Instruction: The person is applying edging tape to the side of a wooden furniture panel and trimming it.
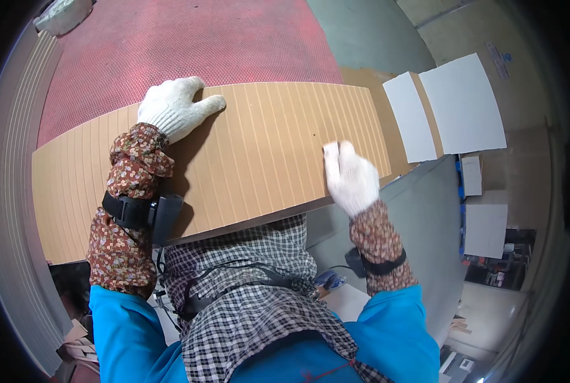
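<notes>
No box, bin or tray with anything in it can be made out; the work lies on a flat table covered by a red mesh mat. On that mat rests a long tan grooved board, a flat panel of fibreboard colour cut with many narrow parallel grooves running across its short way, its near long edge overhanging toward the person's checked apron. The left hand, in a white knit glove, lies flat and spread on the board's far edge left of its middle, fingers open and thumb pointing right, pressing on the surface rather than gripping anything. The right hand, also gloved in white, sits on the board near its right end close to the near edge, the fingers curled down; whether it pinches something small against the board cannot be told. Both forearms wear floral sleeve covers with a dark strap around each. To the right of the board, beyond its end, white sheets lie on a brown panel, and a stack of pale grooved panels curves along the left side
</notes>
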Available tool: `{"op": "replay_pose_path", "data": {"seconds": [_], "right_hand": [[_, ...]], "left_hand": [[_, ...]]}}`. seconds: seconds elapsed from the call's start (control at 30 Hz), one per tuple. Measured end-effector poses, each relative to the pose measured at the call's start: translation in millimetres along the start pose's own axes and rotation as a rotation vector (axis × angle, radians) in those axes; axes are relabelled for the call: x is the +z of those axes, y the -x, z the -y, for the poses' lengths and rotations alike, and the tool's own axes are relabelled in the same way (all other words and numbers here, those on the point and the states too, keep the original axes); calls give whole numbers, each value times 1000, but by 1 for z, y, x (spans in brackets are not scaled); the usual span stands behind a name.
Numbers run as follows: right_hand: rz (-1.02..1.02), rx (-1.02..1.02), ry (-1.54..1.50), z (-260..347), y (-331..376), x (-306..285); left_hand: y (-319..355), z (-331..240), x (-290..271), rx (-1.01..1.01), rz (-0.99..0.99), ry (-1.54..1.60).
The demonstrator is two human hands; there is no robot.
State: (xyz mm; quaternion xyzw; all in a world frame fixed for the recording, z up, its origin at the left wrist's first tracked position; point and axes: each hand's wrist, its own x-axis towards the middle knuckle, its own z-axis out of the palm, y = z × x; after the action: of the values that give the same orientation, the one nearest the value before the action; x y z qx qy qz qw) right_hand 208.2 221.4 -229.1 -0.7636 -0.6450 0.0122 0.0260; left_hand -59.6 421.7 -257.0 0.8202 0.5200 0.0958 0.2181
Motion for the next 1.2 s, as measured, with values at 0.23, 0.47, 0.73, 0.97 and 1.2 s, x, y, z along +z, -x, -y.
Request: {"op": "replay_pose_path", "data": {"seconds": [0.23, 0.47, 0.73, 0.97, 1.2], "right_hand": [[-50, 16, -25, 1, -123, 16], [-20, 41, -10, 9, -182, 22], [28, 71, 4, 4, -69, 19], [12, -30, 70, 14, 82, 5], [96, 96, -12, 6, 148, 32]], "left_hand": [[-2, 0, -10, -15, 74, 25], [-4, 16, -8, 31, 4, 38], [5, 19, 2, 56, -25, 8], [16, 16, -2, -2, 43, 26], [19, 2, -4, 14, 135, 13]]}}
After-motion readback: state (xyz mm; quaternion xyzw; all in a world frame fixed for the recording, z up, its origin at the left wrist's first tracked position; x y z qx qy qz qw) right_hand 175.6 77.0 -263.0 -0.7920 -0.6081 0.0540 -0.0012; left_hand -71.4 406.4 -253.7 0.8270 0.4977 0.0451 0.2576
